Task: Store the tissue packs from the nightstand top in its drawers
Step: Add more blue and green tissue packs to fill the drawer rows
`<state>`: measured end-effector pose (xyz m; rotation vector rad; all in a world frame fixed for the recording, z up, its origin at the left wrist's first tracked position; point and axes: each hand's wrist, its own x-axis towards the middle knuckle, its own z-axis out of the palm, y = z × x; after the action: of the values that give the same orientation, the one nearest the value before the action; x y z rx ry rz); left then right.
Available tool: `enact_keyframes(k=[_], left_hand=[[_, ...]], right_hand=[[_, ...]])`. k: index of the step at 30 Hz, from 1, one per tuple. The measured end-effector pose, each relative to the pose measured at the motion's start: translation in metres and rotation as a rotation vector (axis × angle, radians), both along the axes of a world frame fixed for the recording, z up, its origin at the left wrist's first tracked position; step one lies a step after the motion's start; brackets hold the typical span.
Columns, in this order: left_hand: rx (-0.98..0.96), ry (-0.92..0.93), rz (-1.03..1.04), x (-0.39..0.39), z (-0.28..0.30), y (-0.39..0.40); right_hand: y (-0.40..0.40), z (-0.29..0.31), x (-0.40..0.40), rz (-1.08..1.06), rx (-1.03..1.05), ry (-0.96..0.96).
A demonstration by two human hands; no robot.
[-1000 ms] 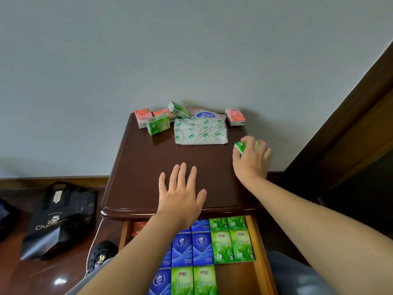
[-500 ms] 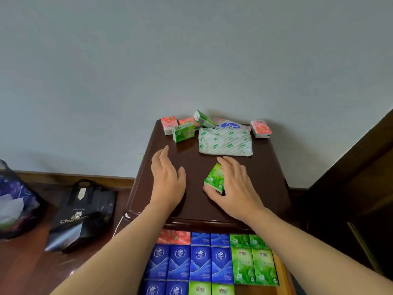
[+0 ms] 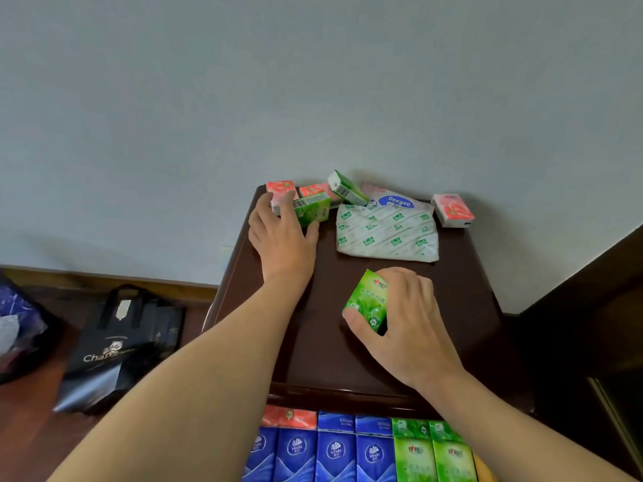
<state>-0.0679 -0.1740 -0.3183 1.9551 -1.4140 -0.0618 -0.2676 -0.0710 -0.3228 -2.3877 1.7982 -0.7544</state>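
Nearest, the open drawer (image 3: 358, 447) shows rows of stored packs: blue, green, two red at its far edge. Right hand (image 3: 405, 325) sits palm-down above the nightstand surface (image 3: 320, 342), fingers (image 3: 400, 276) curled and clamped on a green tissue pack (image 3: 367, 300), thumb at the pack's near-left corner, other fingers over its far-right edge. Pack's long axis runs near-to-far, leaning slightly right, printed face tilted up and left.

Beyond those fingers lies a flat white wrapper (image 3: 386, 234) with green print, a blue-labelled pack (image 3: 398, 201) behind it. Left hand (image 3: 282, 234) reaches to the far-left corner, wrist straight, fingers spread and closed around a second green pack (image 3: 313, 210), thumb at its near-right side; long axis left-to-right, barcode end left. Just past the fingertips: a red pack (image 3: 281, 191), another red pack (image 3: 318, 191), a tilted green pack (image 3: 346, 187). Far right, well apart, a lone red pack (image 3: 452, 210).
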Motion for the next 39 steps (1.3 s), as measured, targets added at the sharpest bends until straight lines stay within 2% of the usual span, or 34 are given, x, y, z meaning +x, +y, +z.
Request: enact_keyframes(k=[5, 10, 15, 20, 27, 30, 34, 37, 39], left_hand=[[-0.053, 0.040, 0.070, 0.002, 0.000, 0.005], [-0.168, 0.402, -0.051, 0.010, 0.001, 0.046], [-0.087, 0.649, -0.076, 0.010, 0.008, 0.129], [-0.107, 0.820, -0.088, 0.001, 0.022, 0.211], [-0.033, 0.970, -0.161, -0.033, 0.010, 0.305], [0.084, 0.961, -0.153, -0.044, -0.005, 0.327], [0.283, 0.900, -0.084, -0.056, -0.018, 0.348], [0.263, 1.023, -0.104, -0.062, -0.023, 0.357], [0.259, 1.066, -0.135, -0.061, -0.026, 0.365]], right_hand=[[0.002, 0.003, 0.000, 0.015, 0.012, -0.015], [0.005, 0.008, -0.001, 0.030, 0.064, -0.044], [0.011, 0.019, 0.000, 0.053, 0.137, -0.086], [0.033, 0.032, -0.001, 0.074, 0.249, -0.421], [0.132, 0.035, -0.018, 0.212, 0.197, -0.524], [0.176, 0.020, -0.035, 0.079, 0.280, -0.593], [0.218, -0.006, -0.054, -0.143, 0.382, -0.565], [0.230, -0.016, -0.059, -0.372, 0.532, -0.624], [0.233, -0.025, -0.059, -0.449, 0.689, -0.647]])
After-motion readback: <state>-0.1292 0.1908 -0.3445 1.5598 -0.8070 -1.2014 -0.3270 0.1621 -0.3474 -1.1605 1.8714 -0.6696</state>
